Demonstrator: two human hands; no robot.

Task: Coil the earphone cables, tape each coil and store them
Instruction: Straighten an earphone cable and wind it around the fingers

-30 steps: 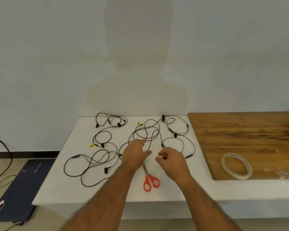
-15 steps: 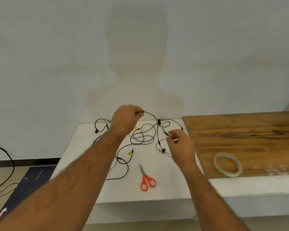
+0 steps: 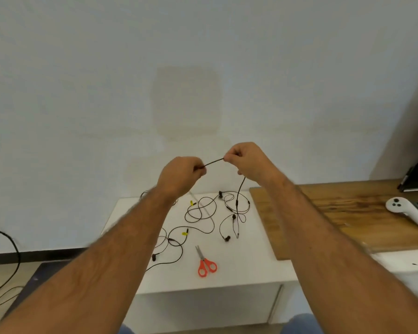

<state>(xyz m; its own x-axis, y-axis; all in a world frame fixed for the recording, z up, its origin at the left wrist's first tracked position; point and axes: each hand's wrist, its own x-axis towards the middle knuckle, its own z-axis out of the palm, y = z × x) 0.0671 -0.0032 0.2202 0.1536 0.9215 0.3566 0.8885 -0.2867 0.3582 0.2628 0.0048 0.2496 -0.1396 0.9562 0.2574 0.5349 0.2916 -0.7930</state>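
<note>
Left hand [image 3: 181,174] and right hand [image 3: 247,160] raised, each pinching black earphone cable [image 3: 214,162], slack trailing to white table [image 3: 239,268], red scissors [image 3: 206,265] below

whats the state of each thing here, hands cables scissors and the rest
left hand: raised, pinches the cable
right hand: raised, pinches the same cable
held earphone cable: lifted, short span between the hands, rest hanging to the table
other earphone cables: loose, uncoiled on the white table
scissors: closed, lying flat
white controller: lying on the wooden board
</note>
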